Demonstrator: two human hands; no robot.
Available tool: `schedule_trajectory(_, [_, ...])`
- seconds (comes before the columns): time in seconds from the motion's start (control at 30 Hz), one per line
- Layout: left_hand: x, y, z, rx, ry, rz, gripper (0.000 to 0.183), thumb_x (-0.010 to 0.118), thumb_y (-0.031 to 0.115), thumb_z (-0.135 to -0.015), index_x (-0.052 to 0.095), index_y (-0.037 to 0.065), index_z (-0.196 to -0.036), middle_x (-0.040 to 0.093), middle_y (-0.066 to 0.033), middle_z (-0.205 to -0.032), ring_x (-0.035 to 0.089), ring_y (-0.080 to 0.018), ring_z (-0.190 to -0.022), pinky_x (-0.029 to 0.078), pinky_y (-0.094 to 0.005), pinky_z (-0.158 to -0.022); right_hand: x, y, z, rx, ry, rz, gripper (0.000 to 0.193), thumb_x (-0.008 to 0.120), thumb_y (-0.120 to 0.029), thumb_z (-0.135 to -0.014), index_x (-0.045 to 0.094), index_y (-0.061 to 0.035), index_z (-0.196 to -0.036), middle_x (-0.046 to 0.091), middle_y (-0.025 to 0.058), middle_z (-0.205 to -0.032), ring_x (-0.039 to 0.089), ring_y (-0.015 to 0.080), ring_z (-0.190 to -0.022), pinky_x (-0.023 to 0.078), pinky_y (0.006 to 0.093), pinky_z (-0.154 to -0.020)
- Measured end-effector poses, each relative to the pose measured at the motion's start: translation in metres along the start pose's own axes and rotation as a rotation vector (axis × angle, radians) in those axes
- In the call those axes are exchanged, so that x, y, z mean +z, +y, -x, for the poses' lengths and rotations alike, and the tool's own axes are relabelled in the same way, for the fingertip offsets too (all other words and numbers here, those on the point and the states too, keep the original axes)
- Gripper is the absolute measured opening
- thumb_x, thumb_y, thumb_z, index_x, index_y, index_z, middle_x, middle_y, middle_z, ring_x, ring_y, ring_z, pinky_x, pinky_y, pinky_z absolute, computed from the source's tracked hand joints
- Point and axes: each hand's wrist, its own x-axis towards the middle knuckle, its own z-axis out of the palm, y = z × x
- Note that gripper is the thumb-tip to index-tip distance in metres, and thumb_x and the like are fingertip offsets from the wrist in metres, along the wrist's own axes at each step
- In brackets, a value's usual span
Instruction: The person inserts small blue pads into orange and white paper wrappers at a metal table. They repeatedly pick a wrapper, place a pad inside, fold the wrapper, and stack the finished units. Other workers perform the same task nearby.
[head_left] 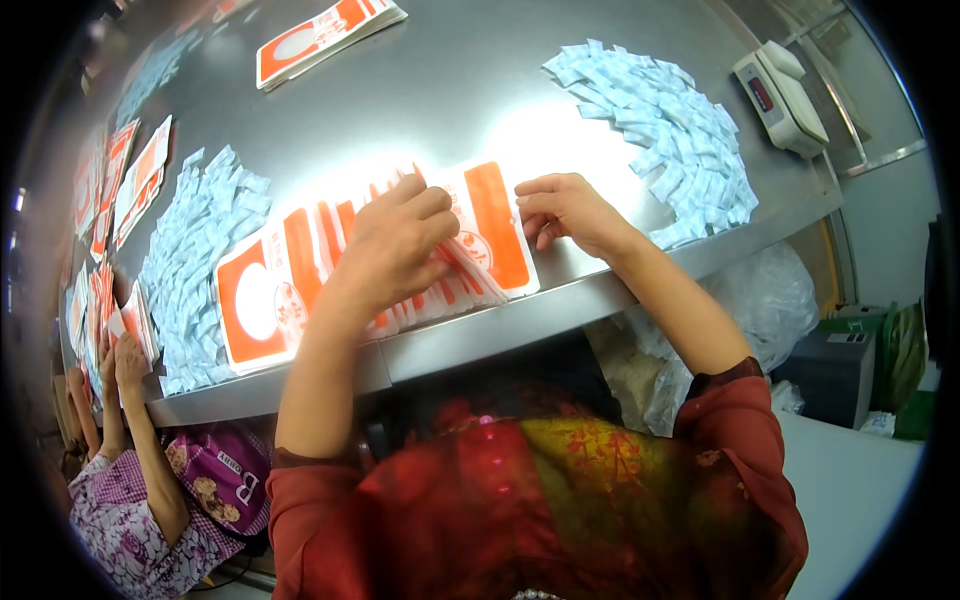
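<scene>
A row of orange-and-white flat packaging bags (255,300) lies fanned out and overlapping along the table's near edge. Over the middle of this row is my left hand (400,235), its fingers bent and closed around the edges of some bags; its fingertips are partly hidden. My right hand (575,212) is just beyond the right end of the row, fingers slightly curled and apart, with nothing seen in it. Its index fingertip is close to the rightmost bag's edge; whether they touch I cannot tell. Piles of small light-blue sachets flank the row, one at left (195,250), one at right (670,130).
On the metal table (420,110), a stack of similar bags (325,40) lies at the far side. A white scale (780,98) stands at the right. At left, a co-worker's hands (128,360) handle bags. Clear plastic bags (765,300) hang below the table edge.
</scene>
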Motion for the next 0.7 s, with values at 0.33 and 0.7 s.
schedule_trajectory(0.33, [0.001,-0.001,-0.001,0.037,0.048,0.055,0.025,0.069,0.007,-0.054,0.054,0.006,-0.074,0.051,-0.0027,-0.082,0.049,-0.0223,-0.078,0.044,-0.0347,-0.062,0.013,0.001,0.001,-0.025,-0.059,0.301,0.023,0.058,-0.017,-0.082,0.06,-0.0022,-0.064,0.053,-0.0014,-0.059,0.046,0.0059,-0.053,0.038,0.0218,-0.045])
schedule_trajectory(0.7, [-0.003,-0.001,0.001,-0.002,0.056,0.068,0.033,0.076,0.008,-0.051,0.056,0.006,-0.076,0.055,-0.0043,-0.116,0.052,-0.0226,-0.084,0.047,-0.0345,-0.065,0.05,-0.006,0.004,-0.275,0.097,0.33,0.033,0.069,-0.022,-0.075,0.054,0.0024,-0.057,0.045,0.001,-0.05,0.039,0.0081,-0.049,0.034,0.0277,-0.044])
